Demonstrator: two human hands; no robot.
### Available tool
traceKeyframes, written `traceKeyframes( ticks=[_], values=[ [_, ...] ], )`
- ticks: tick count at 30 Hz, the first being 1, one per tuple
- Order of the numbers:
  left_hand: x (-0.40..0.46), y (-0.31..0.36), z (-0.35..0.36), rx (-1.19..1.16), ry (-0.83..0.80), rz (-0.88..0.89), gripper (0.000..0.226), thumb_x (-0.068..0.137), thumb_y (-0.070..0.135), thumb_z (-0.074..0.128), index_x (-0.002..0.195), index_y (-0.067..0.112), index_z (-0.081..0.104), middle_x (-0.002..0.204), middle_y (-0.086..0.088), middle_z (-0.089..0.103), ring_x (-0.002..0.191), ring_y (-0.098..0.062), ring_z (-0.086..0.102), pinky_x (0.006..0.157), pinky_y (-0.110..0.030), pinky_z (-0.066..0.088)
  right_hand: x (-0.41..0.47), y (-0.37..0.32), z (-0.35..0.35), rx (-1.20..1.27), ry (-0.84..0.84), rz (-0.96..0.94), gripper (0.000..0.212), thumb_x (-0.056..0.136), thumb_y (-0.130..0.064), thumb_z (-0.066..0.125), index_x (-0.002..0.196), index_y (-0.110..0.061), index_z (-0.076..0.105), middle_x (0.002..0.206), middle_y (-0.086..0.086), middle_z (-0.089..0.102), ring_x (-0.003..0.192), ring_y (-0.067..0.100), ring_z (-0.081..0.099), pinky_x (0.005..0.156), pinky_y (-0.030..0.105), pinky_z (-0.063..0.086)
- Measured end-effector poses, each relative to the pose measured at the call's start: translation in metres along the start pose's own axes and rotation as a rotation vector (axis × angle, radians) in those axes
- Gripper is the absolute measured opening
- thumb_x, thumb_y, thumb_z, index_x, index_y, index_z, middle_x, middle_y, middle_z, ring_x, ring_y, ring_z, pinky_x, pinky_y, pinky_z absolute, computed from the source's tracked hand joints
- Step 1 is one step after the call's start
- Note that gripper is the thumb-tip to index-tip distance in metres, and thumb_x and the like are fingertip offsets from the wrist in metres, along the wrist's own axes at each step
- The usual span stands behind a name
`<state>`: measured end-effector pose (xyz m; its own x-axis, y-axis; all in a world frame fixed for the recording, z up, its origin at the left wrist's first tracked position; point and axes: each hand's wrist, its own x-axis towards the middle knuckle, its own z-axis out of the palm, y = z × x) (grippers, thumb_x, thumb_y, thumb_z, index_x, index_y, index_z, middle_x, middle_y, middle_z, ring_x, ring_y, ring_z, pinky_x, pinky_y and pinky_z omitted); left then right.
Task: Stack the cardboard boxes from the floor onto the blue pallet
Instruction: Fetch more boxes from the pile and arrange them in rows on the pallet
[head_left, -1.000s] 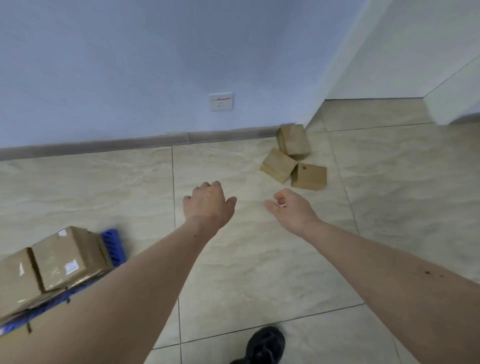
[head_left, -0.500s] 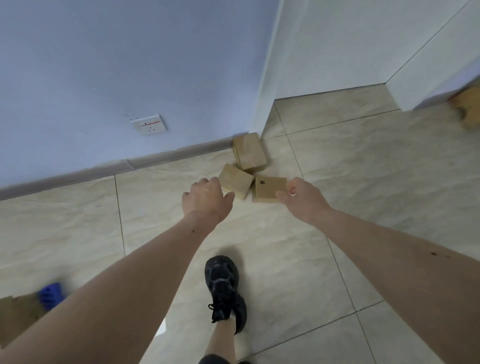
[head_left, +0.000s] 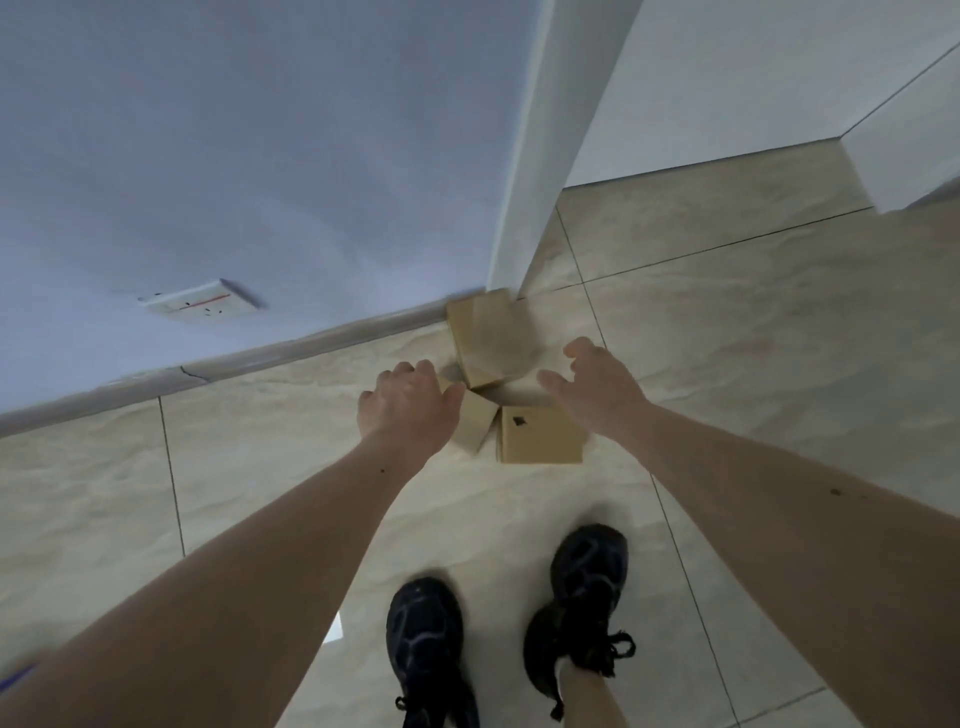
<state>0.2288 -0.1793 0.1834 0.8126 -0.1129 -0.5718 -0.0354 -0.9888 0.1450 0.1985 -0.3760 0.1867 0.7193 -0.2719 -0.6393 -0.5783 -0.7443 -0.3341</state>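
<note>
tan boxes (head_left: 540, 435), black shoes (head_left: 425, 647), beige floor (head_left: 260, 467)

Both black shoes (head_left: 423, 649) now stand on the beige tiled floor (head_left: 260, 493), where one showed before. The open left hand (head_left: 408, 408) and right hand (head_left: 597, 387) now hang over the three brown cardboard boxes (head_left: 540, 434) at the wall corner, nearer than before. The blue pallet has left the view.

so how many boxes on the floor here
3, clustered by the wall corner: far box against the baseboard, middle box partly hidden under the left hand, near box below the right hand. Others may be hidden.
</note>
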Motion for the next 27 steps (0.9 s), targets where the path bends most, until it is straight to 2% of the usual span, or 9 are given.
traceKeyframes(
  ticks=[5, 12, 16, 18, 21, 23, 27],
  values=[
    [0.061, 0.014, 0.036, -0.048, -0.002, -0.06, 0.048, 0.098, 0.048, 0.032, 0.126, 0.014, 0.051, 0.121, -0.006, 0.054, 0.113, -0.026, 0.049, 0.086, -0.041, 0.04, 0.074, 0.008, 0.02, -0.045, -0.036, -0.007, 0.06, 0.095, -0.045, 0.05, 0.14, -0.01, 0.036, 0.134, 0.014, 0.047, 0.117, 0.032, 0.051, 0.095, 0.044, 0.047],
    [0.144, 0.029, 0.097, -0.086, -0.009, -0.134, 0.058, 0.098, 0.053, 0.03, 0.134, 0.011, 0.046, 0.132, -0.009, 0.049, 0.121, -0.028, 0.045, 0.092, -0.044, 0.04, 0.161, 0.029, 0.068, -0.032, -0.101, -0.045, 0.072, 0.094, -0.052, 0.048, 0.148, -0.009, 0.027, 0.144, 0.016, 0.037, 0.126, 0.035, 0.045, 0.102, 0.05, 0.042],
    [0.174, 0.035, 0.125, -0.092, -0.007, -0.14, 0.064, 0.097, 0.059, 0.027, 0.133, 0.01, 0.046, 0.131, -0.012, 0.051, 0.122, -0.031, 0.046, 0.097, -0.047, 0.038, 0.197, 0.033, 0.092, 0.02, -0.129, -0.057, 0.076, 0.093, -0.059, 0.045, 0.144, -0.006, 0.029, 0.14, 0.018, 0.041, 0.122, 0.036, 0.047, 0.097, 0.044, 0.043],
    [0.185, 0.034, 0.135, -0.039, -0.015, -0.148, 0.07, 0.096, 0.062, 0.02, 0.132, 0.009, 0.048, 0.13, -0.014, 0.054, 0.124, -0.033, 0.046, 0.106, -0.051, 0.032, 0.208, 0.033, 0.102, 0.094, -0.147, -0.022, 0.078, 0.091, -0.065, 0.042, 0.143, -0.008, 0.034, 0.137, 0.015, 0.047, 0.117, 0.034, 0.051, 0.094, 0.042, 0.043],
    [0.195, 0.032, 0.147, -0.026, -0.044, -0.167, 0.073, 0.096, 0.063, 0.014, 0.126, 0.008, 0.05, 0.125, -0.015, 0.059, 0.128, -0.033, 0.044, 0.115, -0.057, 0.011, 0.219, 0.034, 0.115, 0.211, -0.174, 0.042, 0.078, 0.091, -0.069, 0.038, 0.14, -0.008, 0.044, 0.132, 0.013, 0.054, 0.112, 0.031, 0.055, 0.098, 0.044, 0.044],
    [0.199, 0.031, 0.152, -0.073, -0.05, -0.169, 0.071, 0.096, 0.062, 0.013, 0.123, 0.008, 0.052, 0.119, -0.015, 0.061, 0.125, -0.032, 0.048, 0.116, -0.057, 0.007, 0.223, 0.035, 0.122, 0.274, -0.18, 0.078, 0.078, 0.092, -0.068, 0.037, 0.142, -0.009, 0.043, 0.135, 0.013, 0.053, 0.119, 0.033, 0.053, 0.104, 0.047, 0.041],
    [0.202, 0.033, 0.158, -0.145, -0.034, -0.161, 0.069, 0.096, 0.061, 0.014, 0.122, 0.009, 0.051, 0.114, -0.013, 0.064, 0.12, -0.031, 0.053, 0.118, -0.054, 0.004, 0.224, 0.034, 0.123, 0.348, -0.155, 0.115, 0.073, 0.094, -0.065, 0.037, 0.141, -0.01, 0.044, 0.137, 0.013, 0.053, 0.122, 0.034, 0.052, 0.106, 0.046, 0.039]
  ],
)
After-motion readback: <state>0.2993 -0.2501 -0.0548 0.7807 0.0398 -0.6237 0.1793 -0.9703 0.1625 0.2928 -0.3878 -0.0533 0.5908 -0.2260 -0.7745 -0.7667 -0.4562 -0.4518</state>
